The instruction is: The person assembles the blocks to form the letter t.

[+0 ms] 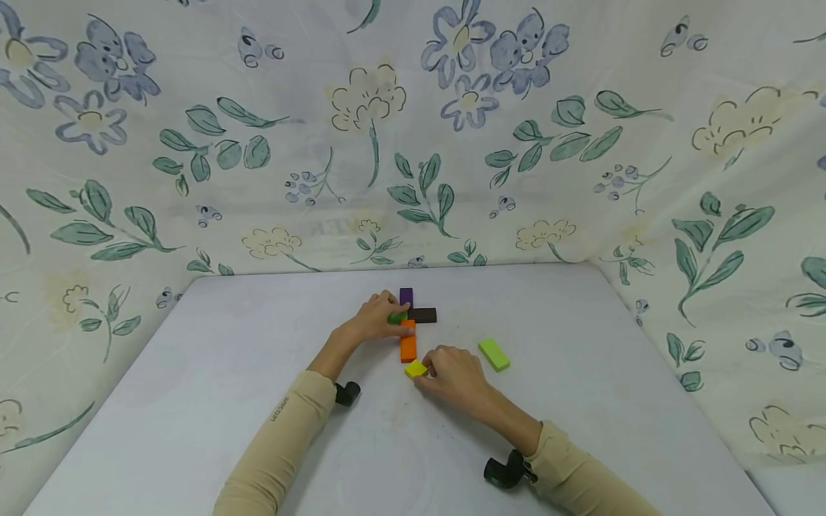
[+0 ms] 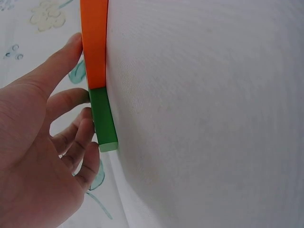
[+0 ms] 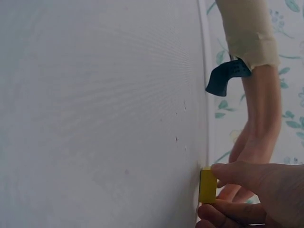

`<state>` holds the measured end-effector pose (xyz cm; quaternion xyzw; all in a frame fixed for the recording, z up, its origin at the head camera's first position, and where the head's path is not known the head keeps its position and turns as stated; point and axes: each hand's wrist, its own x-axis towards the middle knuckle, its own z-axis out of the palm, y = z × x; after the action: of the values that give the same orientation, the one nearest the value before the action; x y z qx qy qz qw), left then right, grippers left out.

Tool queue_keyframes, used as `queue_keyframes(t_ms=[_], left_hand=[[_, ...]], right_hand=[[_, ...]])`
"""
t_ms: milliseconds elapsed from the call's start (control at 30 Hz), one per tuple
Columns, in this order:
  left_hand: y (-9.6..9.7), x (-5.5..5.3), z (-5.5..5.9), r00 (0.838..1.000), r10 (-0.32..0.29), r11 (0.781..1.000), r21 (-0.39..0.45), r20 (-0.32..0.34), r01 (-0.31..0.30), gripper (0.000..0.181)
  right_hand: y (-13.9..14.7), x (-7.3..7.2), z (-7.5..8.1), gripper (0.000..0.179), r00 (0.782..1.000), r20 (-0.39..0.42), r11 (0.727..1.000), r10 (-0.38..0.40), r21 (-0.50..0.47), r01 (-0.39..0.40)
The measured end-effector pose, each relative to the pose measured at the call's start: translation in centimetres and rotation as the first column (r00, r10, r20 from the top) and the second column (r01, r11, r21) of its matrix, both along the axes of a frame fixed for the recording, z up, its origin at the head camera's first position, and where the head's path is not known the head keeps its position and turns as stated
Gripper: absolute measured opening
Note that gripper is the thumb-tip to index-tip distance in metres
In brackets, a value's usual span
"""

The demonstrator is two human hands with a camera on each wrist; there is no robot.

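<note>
In the head view, blocks lie joined on the white table (image 1: 381,444): a purple block (image 1: 406,297), a black block (image 1: 424,315), a green block (image 1: 396,317) and orange pieces (image 1: 408,349). My left hand (image 1: 374,319) rests against this group from the left. In the left wrist view its thumb touches the orange block (image 2: 95,45), while loosely bent fingers lie along the green block (image 2: 103,118). Below the orange end, my right hand (image 1: 457,376) pinches a yellow block (image 1: 416,369) between thumb and fingers. The yellow block (image 3: 207,186) shows upright in the right wrist view.
A lime green block (image 1: 494,355) lies to the right of my right hand. Behind the table's far edge hangs a flower-patterned cloth (image 1: 310,143). Dark wrist cameras (image 1: 506,471) stick out from both beige sleeves.
</note>
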<state>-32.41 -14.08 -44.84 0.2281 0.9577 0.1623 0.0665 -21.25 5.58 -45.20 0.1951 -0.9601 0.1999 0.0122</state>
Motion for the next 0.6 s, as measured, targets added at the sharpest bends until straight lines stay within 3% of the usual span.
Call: queue_keyframes(t_ms=[600], left_hand=[[0.13, 0.08, 0.10, 1.000, 0.013, 1.000, -0.007, 0.003, -0.013, 0.067]], right_hand=[[0.05, -0.13, -0.21, 0.032, 1.000, 0.004, 1.000, 0.002, 0.000, -0.002]])
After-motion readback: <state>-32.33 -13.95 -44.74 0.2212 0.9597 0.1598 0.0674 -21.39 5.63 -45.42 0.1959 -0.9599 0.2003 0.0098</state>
